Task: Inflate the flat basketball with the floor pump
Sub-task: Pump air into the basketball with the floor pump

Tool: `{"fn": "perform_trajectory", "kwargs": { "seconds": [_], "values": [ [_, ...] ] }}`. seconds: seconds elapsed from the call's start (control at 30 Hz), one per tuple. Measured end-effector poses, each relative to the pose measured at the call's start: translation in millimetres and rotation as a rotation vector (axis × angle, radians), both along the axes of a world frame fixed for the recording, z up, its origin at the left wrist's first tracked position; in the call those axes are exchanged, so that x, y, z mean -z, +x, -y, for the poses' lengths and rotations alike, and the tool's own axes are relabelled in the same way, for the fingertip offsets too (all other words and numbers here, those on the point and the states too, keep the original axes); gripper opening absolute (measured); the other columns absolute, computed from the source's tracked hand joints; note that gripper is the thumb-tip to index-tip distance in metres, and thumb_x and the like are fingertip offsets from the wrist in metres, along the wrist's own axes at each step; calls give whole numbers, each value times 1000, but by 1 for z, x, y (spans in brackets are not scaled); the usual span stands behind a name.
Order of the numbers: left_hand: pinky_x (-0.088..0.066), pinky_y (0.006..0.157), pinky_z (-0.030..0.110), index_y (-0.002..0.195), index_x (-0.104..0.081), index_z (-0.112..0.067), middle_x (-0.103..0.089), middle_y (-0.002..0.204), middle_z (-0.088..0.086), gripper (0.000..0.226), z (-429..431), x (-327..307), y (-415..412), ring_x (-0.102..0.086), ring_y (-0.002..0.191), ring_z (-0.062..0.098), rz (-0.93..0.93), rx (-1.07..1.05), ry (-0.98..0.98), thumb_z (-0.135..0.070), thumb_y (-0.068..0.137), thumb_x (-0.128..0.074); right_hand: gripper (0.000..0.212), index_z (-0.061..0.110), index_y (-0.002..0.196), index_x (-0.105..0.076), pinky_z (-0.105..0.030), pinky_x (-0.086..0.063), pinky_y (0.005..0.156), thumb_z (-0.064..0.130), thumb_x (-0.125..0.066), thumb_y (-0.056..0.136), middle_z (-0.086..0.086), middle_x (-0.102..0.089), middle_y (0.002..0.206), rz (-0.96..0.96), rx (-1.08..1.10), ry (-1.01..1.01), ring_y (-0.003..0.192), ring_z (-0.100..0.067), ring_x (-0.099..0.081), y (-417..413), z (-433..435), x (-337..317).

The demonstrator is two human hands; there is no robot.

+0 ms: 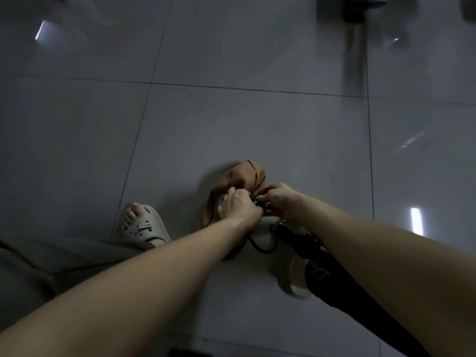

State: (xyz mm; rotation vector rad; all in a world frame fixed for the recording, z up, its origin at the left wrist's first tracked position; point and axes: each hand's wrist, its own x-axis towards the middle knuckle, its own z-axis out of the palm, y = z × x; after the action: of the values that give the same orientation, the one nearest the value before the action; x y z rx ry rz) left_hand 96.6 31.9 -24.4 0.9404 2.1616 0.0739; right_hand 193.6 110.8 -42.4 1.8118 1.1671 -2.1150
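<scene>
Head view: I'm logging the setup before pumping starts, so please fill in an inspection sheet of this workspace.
Surface: glossy grey tiled floor with glare spots.
Job's things: ball, flat and crumpled, on the floor; black pump beside it on the right.
Clutter: nothing seen.
Grips: left hand appears to hold the ball's skin; right hand pinches the nozzle at the ball.
Cables: black hose loops near the pump toward the nozzle.
Surroundings: beige slipper on a foot, left of the ball; dark object at the top right, unclear.
</scene>
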Motion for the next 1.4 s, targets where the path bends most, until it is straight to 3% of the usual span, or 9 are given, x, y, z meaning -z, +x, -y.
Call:
{"fn": "perform_trajectory", "kwargs": {
  "seconds": [0.13, 0.23, 0.4, 0.47, 0.57, 0.7, 0.83, 1.0, 1.4],
  "values": [
    [-42, 109, 42, 122, -69, -20, -47, 137, 7, 49, 3, 6, -3, -46, 130, 30, -26, -46, 24, -45, 80, -75, 11, 0, 101, -63, -48, -60, 81, 7, -56, 97, -23, -69, 103, 85, -368, 117, 84, -34, -70, 5, -11, -19],
    [-47, 105, 44, 112, -73, -19, -49, 133, 6, 48, 3, 4, -3, -50, 122, 29, -3, -79, 38, -48, 73, -75, 45, 0, 103, -65, -42, -60, 73, 43, -53, 99, -22, -72, 99, 287, -779, 220, 84, -35, -72, 12, -29, -73],
    [-48, 104, 44, 114, -71, -13, -48, 135, 9, 52, 5, -4, -4, -50, 124, 32, 1, -95, 47, -47, 75, -77, 107, 14, 130, -55, -56, -55, 91, 94, -43, 61, -21, -65, 118, 254, -887, -66, 96, -34, -70, 35, -25, -173],
    [-46, 107, 42, 121, -68, -11, -48, 138, 11, 55, 7, -8, -7, -48, 128, 32, -13, -93, 56, -46, 79, -75, 100, 20, 134, -48, -51, -58, 87, 86, -62, 59, -16, -62, 123, 279, -984, -5, 95, -30, -69, 43, -3, -193],
    [-51, 100, 43, 118, -69, -10, -58, 128, 13, 53, 12, -14, -10, -56, 119, 33, -4, -100, 65, -47, 79, -71, 57, 17, 120, -56, -33, -59, 75, 48, -77, 77, -6, -63, 111, 448, -1169, 354, 90, -20, -64, 57, 37, -195],
    [-50, 100, 40, 116, -69, -11, -59, 124, 11, 44, 22, -21, -16, -56, 117, 31, -15, -79, 129, -40, 82, -72, 21, 24, 98, -60, -27, -55, 59, 38, -69, 86, 0, -64, 84, 358, -883, 682, 69, -13, -62, 47, 26, -245],
    [-50, 101, 42, 118, -68, -10, -58, 124, 10, 46, 28, -22, -22, -56, 117, 31, -10, -95, 159, -37, 81, -77, 24, 27, 99, -58, -27, -57, 60, 49, -63, 91, 2, -67, 79, 358, -760, 818, 66, -11, -65, 43, 10, -269],
    [-51, 98, 40, 111, -68, -7, -59, 119, 13, 40, 28, -16, -29, -58, 114, 32, 4, -97, 207, -31, 80, -78, 20, 23, 95, -60, -24, -42, 48, 43, -59, 90, 4, -60, 73, 489, -792, 866, 59, -12, -58, 62, 34, -202],
    [-45, 104, 44, 120, -60, -6, -50, 127, 12, 44, 29, -16, -30, -47, 122, 31, -138, 160, 143, -40, 92, -65, 21, 24, 93, -53, -32, -46, 58, 45, -54, 89, 2, -59, 79, 508, -999, 845, 69, -19, -56, 59, 47, -162]
  ]
}}
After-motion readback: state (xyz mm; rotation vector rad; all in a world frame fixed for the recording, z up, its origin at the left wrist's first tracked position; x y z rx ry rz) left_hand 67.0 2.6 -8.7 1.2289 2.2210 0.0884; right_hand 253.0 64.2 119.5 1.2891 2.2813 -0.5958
